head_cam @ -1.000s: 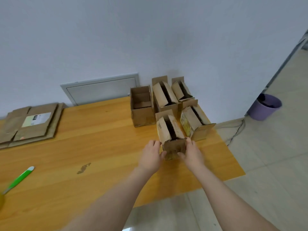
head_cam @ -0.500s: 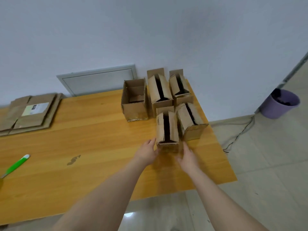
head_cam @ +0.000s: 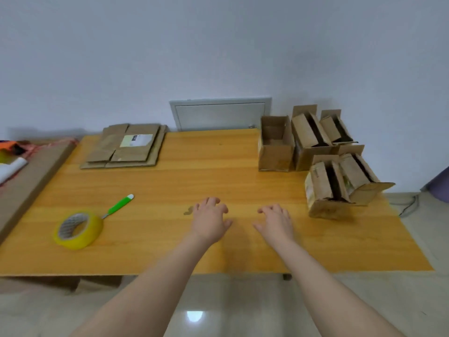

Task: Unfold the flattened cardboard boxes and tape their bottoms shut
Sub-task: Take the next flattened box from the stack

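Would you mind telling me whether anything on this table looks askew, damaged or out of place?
The front-right box sits turned askew from the back row, near the table edge; the wide lens may exaggerate this. A small dark mark stains the wood beside the left hand.

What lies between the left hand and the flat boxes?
In the head view, only bare table, with a small stain beside the left hand, up to the flat boxes.

Worktop: stack of flattened boxes at far left. Row of three unfolded boxes at far right, two more boxes just before them. Tape roll at near left, cutter just behind it to the right. Left hand and right hand over near centre, apart.
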